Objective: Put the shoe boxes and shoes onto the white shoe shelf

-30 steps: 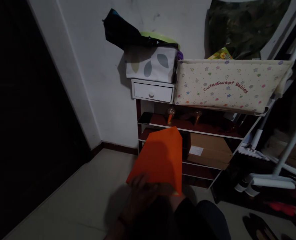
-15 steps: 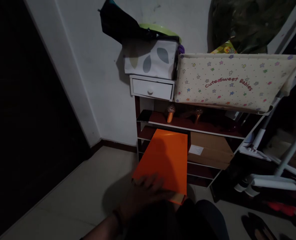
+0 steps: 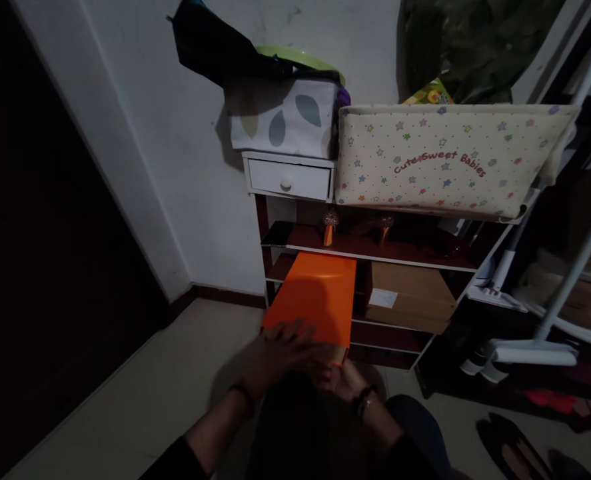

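A long orange box [image 3: 320,287], shoebox-like, lies at a slant with its far end in a compartment of the shoe rack [image 3: 385,257]. Its near end sticks out toward me, showing a brown cardboard edge. Across the top of that near end is my left hand [image 3: 288,347], fingers spread over the lid and edge. Below the near right corner, my right hand [image 3: 342,380] supports the box from underneath, its fingers partly hidden. Right of the orange box, a brown cardboard box [image 3: 410,297] with a white label sits in the same rack.
High-heeled shoes [image 3: 329,230] stand on the shelf above. On top are a white drawer [image 3: 289,179], a leaf-patterned box [image 3: 282,117] and a star-printed fabric bin [image 3: 450,157]. Mops [image 3: 532,352] lean at the right. Black shoes [image 3: 508,443] lie on the floor at lower right.
The orange box has slid farther into the rack, away from me, with my left hand on it. My right hand has come into clearer view under the near end. The view has shifted slightly.
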`<state>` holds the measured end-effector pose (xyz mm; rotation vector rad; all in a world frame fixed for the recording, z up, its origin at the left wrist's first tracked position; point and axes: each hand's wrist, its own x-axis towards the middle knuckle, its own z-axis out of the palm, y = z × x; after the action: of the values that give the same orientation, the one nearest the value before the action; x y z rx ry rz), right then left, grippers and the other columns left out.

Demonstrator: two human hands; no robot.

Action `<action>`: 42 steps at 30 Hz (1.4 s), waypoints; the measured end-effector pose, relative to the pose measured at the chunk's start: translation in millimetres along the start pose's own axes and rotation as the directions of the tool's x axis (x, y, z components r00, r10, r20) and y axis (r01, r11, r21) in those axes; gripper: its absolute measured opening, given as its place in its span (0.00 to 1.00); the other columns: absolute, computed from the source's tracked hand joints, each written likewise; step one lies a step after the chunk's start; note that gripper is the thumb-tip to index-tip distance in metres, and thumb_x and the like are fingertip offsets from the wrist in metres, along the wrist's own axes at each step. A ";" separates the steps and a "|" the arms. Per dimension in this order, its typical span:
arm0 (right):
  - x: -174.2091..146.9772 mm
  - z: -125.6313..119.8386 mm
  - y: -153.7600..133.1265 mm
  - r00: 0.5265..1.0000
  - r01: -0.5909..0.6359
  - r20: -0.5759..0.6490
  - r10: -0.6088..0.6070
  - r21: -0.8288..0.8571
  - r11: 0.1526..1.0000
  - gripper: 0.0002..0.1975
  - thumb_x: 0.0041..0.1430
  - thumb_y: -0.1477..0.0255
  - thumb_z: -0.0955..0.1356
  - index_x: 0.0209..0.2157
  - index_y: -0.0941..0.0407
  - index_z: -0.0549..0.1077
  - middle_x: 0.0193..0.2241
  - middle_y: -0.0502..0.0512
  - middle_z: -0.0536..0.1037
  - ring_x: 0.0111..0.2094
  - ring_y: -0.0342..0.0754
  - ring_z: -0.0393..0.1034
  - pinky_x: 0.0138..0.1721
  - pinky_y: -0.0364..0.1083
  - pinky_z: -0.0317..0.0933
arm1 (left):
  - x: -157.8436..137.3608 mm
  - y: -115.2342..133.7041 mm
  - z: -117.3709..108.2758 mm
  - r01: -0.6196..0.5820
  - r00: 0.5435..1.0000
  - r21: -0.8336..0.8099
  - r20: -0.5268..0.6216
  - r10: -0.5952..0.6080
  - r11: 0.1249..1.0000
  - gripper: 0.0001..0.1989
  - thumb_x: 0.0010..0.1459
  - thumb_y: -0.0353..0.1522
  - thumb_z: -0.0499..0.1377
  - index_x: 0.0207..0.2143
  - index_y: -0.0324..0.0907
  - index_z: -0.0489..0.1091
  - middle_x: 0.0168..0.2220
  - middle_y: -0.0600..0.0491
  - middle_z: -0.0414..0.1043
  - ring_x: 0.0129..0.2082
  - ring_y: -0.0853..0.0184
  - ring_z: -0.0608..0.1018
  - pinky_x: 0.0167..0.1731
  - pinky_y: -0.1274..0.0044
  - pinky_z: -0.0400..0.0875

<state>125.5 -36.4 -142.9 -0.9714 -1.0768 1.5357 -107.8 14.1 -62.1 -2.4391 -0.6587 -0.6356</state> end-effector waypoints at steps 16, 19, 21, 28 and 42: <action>-171.1 -109.5 25.0 0.917 0.149 -0.396 -0.039 0.251 0.957 0.25 0.62 0.54 0.74 0.57 0.50 0.77 0.53 0.63 0.80 0.52 0.56 0.76 0.58 0.57 0.65 | 73.1 -127.1 55.1 0.107 0.986 -0.118 0.137 -0.091 0.987 0.26 0.66 0.24 0.52 0.62 0.51 0.73 0.72 0.45 0.54 0.75 0.47 0.48 0.70 0.45 0.39; -171.0 -106.9 33.7 0.869 0.195 -0.492 -0.044 0.260 0.946 0.26 0.57 0.53 0.77 0.54 0.50 0.79 0.49 0.63 0.82 0.48 0.56 0.78 0.57 0.58 0.67 | 79.5 -119.2 59.8 0.114 0.987 -0.094 0.124 -0.102 0.989 0.30 0.65 0.21 0.51 0.66 0.48 0.69 0.75 0.43 0.45 0.77 0.46 0.39 0.70 0.45 0.39; -167.8 -101.4 33.4 0.857 0.166 -0.514 -0.041 0.199 0.966 0.29 0.54 0.51 0.78 0.53 0.52 0.79 0.47 0.63 0.83 0.47 0.57 0.79 0.57 0.59 0.67 | 82.1 -107.1 62.5 0.132 0.986 -0.084 0.108 -0.123 0.988 0.30 0.64 0.21 0.52 0.66 0.46 0.68 0.76 0.40 0.41 0.77 0.44 0.39 0.70 0.45 0.40; -162.4 -85.8 28.4 0.893 0.014 -0.417 -0.171 -0.354 0.935 0.26 0.66 0.49 0.68 0.52 0.55 0.78 0.45 0.61 0.83 0.46 0.57 0.79 0.53 0.55 0.70 | 71.1 -48.6 58.5 0.321 0.944 -0.094 0.107 -0.310 0.943 0.36 0.62 0.25 0.57 0.72 0.36 0.57 0.76 0.28 0.32 0.76 0.36 0.40 0.68 0.41 0.40; -157.2 -52.9 29.6 0.988 -0.001 -0.001 0.151 -1.000 0.002 0.09 0.67 0.76 0.65 0.41 0.61 0.79 0.43 0.66 0.80 0.50 0.56 0.72 0.57 0.54 0.59 | -6.3 51.9 82.1 0.432 0.897 -0.547 0.341 -0.281 0.717 0.25 0.65 0.36 0.54 0.61 0.37 0.70 0.65 0.39 0.67 0.65 0.53 0.71 0.65 0.62 0.67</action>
<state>198.1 -185.0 -175.3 -1.9368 -2.3874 0.5692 -59.1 22.3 -145.9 -3.0540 -1.2085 -0.8191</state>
